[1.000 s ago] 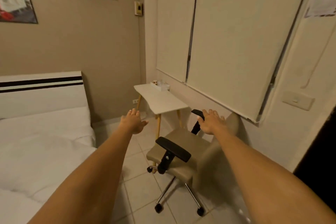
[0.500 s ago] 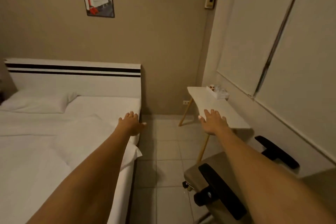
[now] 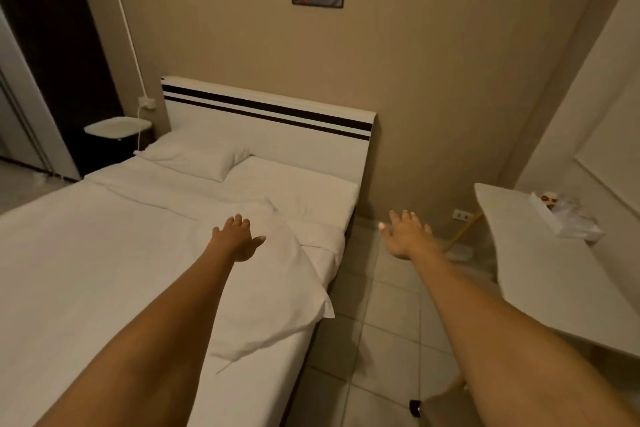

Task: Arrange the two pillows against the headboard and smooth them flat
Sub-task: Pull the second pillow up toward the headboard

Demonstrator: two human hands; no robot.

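Note:
One white pillow (image 3: 194, 159) lies flat at the far left of the bed, against the white headboard (image 3: 270, 125) with two black stripes. A second white pillow (image 3: 273, 291) lies askew near the bed's right edge, well away from the headboard, one corner hanging over the side. My left hand (image 3: 237, 236) is stretched out over that pillow's far end, fingers apart, holding nothing; whether it touches the pillow is unclear. My right hand (image 3: 405, 234) hovers open above the tiled floor to the right of the bed.
A white side table (image 3: 554, 270) with a tissue box (image 3: 564, 215) stands at the right wall. A small white nightstand (image 3: 117, 126) sits left of the headboard. A chair's edge (image 3: 446, 406) shows at the bottom. A tiled aisle (image 3: 374, 340) runs between bed and table.
My view has swung left from the chair and window to the bed. Both arms stayed outstretched; my left hand now sits over the near pillow, and the far pillow has come into sight.

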